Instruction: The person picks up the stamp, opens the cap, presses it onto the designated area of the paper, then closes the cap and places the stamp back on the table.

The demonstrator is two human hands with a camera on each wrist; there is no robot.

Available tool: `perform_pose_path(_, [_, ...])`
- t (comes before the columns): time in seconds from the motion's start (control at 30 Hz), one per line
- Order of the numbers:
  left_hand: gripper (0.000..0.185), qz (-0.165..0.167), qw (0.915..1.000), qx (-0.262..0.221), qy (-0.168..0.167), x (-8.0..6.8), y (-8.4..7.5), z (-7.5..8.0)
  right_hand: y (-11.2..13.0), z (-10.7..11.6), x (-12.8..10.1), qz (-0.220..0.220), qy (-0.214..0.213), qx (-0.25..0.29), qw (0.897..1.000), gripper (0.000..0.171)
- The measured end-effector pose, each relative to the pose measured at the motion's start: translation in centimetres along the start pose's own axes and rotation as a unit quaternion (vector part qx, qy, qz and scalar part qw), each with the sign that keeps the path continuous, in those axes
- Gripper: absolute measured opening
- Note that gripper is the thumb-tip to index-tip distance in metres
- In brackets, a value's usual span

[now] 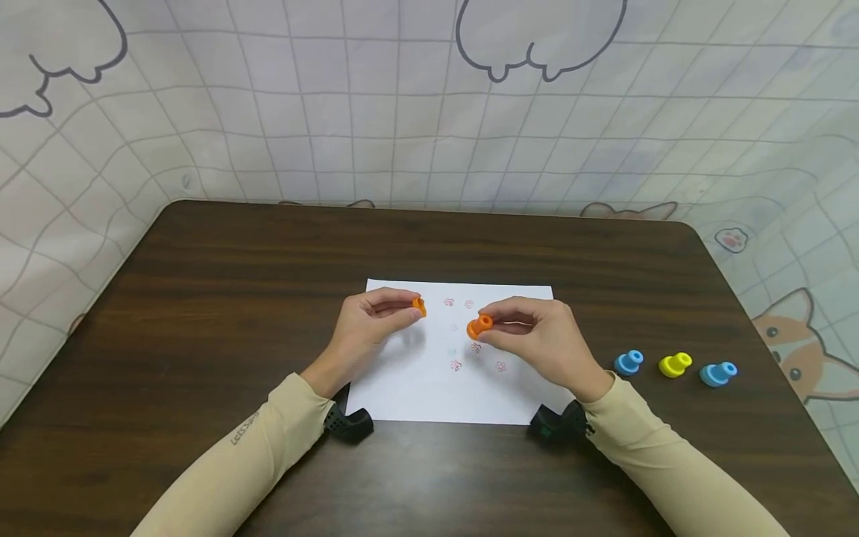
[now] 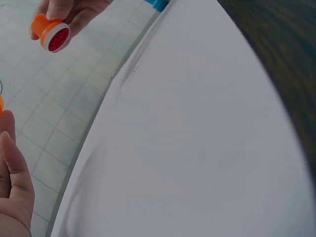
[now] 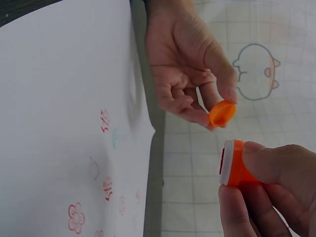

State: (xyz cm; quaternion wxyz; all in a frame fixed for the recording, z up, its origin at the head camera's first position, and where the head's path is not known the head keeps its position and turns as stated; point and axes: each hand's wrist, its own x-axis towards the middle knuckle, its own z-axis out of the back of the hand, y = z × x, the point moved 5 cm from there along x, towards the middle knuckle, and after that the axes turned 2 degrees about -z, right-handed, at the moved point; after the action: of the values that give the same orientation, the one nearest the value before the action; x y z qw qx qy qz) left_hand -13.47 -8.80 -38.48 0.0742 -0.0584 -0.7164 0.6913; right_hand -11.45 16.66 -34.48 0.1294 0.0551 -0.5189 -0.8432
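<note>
My left hand (image 1: 376, 317) pinches a small orange cap (image 1: 419, 306) between thumb and fingers above a white sheet of paper (image 1: 429, 380). In the right wrist view the orange cap (image 3: 222, 112) sits at the fingertips of that left hand (image 3: 190, 74). My right hand (image 1: 537, 335) holds an orange stamp (image 1: 479, 326), a short way right of the cap. The orange stamp (image 3: 233, 169) has a white rim, and in the left wrist view the orange stamp (image 2: 51, 33) shows a red face. Small red and pale flower prints (image 1: 456, 365) mark the paper.
A blue stamp (image 1: 628, 362), a yellow stamp (image 1: 675, 365) and another blue stamp (image 1: 718, 373) stand in a row on the dark wooden table (image 1: 201, 298) right of the paper. A patterned cloth (image 1: 429, 112) hangs behind the table.
</note>
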Motion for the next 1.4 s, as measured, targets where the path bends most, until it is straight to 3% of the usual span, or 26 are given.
perform_pose_path(0.27, [0.033, -0.003, 0.9998, 0.016, 0.013, 0.3, -0.8, -1.0, 0.8, 1.2, -0.1, 0.021, -0.014, 0.035, 0.999, 0.030])
perform_pose_path(0.63, [0.034, -0.010, 0.9975, -0.022, 0.067, 0.5, -2.5, -4.5, 2.2, 2.8, -0.7, 0.072, -0.032, 0.105, 0.991, 0.027])
perform_pose_path(0.9, [0.033, -0.024, 0.9951, -0.020, 0.094, 0.7, -3.4, -6.6, 2.8, 3.2, -1.0, 0.096, -0.042, 0.108, 0.989, 0.026])
perform_pose_path(1.23, [0.033, -0.022, 0.9929, -0.037, 0.111, 0.5, -3.8, -7.8, 3.0, 3.3, -1.2, 0.105, -0.038, 0.125, 0.986, 0.029])
perform_pose_path(1.4, [0.031, -0.026, 0.9935, -0.015, 0.110, 0.5, -3.8, -8.0, 3.0, 3.2, -1.2, 0.107, -0.036, 0.125, 0.986, 0.028])
